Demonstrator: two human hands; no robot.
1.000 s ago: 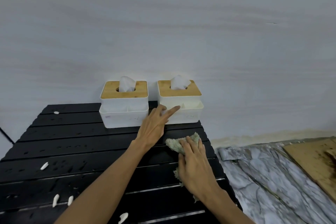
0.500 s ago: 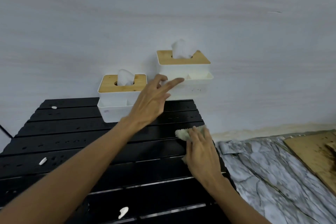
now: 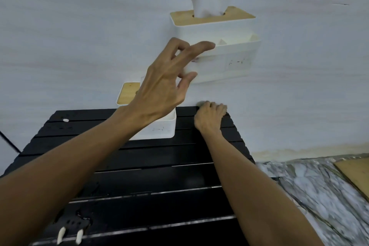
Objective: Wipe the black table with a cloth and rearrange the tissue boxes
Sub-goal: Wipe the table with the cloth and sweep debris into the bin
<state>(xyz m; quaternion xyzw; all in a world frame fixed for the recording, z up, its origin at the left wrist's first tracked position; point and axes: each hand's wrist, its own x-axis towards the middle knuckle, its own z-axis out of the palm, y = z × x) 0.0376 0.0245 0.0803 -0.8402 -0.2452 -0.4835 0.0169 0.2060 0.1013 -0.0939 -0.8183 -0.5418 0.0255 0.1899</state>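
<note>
Lifting tissue box (image 3: 223, 56) in left-hand fingers (image 3: 201, 46) | right hand (image 3: 209, 116) curled over cloth (image 3: 200, 103) | black slatted table (image 3: 159, 175)

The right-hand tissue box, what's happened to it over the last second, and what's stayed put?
The left hand lifted the right tissue box off the black table; the right hand slid the cloth into the cleared back corner. The other tissue box stayed.

Left hand (image 3: 163, 86) lifts one tissue box (image 3: 223, 50) — right hand (image 3: 209, 118) presses the cloth (image 3: 200, 103) onto the black table (image 3: 159, 166).
</note>
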